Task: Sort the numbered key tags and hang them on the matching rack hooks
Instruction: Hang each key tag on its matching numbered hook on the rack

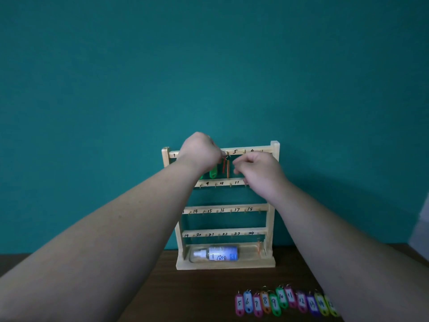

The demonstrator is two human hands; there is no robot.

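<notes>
A wooden key rack [271, 205] with numbered hook rows stands against the teal wall. Both hands are up at its top row. My left hand [200, 151] pinches the metal ring of an orange tag [226, 168] at a top-row hook. My right hand [257, 170] has curled fingers just right of that tag; whether it touches the tag is unclear. A green tag [213, 173] hangs to the left, partly behind my left wrist. A row of several coloured numbered tags [285, 300], from 5 upward, lies on the table at the front right.
A clear bottle with a blue-and-white label [216, 253] lies in the rack's base tray. A thin orange piece [258, 248] hangs at the bottom right of the rack. The dark wooden table [185, 293] spreads in front.
</notes>
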